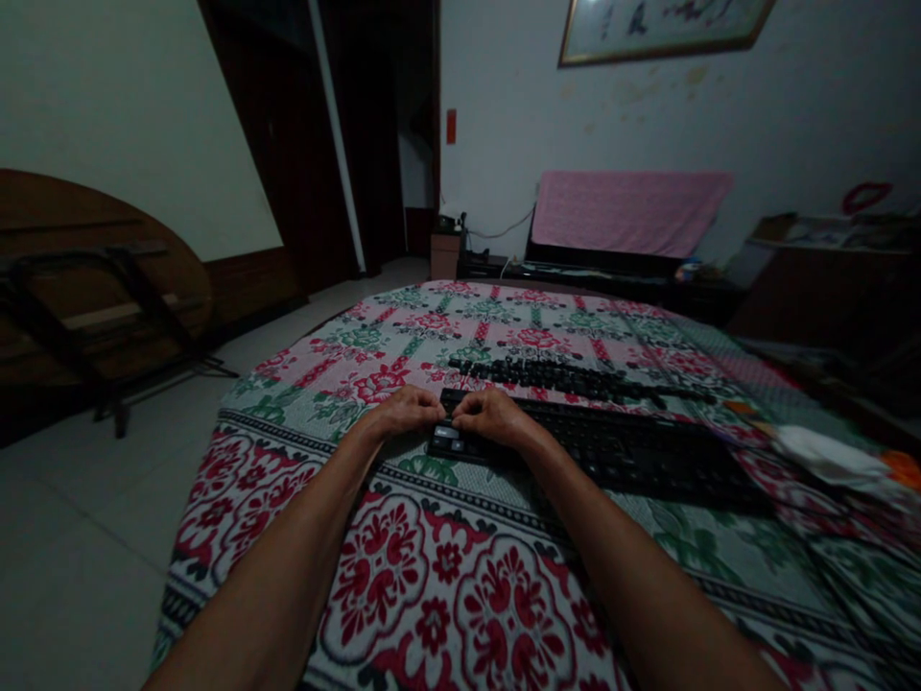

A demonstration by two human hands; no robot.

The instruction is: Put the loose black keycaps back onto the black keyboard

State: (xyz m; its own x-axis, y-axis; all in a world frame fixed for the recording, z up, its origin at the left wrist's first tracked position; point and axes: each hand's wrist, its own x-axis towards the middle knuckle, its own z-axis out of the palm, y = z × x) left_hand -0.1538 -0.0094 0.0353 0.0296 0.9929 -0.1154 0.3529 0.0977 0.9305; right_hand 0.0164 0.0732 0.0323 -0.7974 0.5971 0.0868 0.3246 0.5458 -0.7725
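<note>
A black keyboard (640,451) lies across the patterned cloth, its left end under my fingers. My left hand (410,411) is at the upper left corner, thumb and fingertips pinched together. Close beside it, my right hand (493,416) is also closed in a pinch over the same end. Whatever sits between the fingertips is too small and dark to name. Just below them, a few lighter keys (447,434) show on the keyboard. Behind it stretches a long row of loose black keycaps (568,377).
The floral cloth (446,576) covers a wide surface. To the right lie a white bag-like item (827,456), an orange object (901,468) and dark cables (827,576). A folded round table (86,240) leans at the left wall. A pink cloth (625,211) hangs at the back.
</note>
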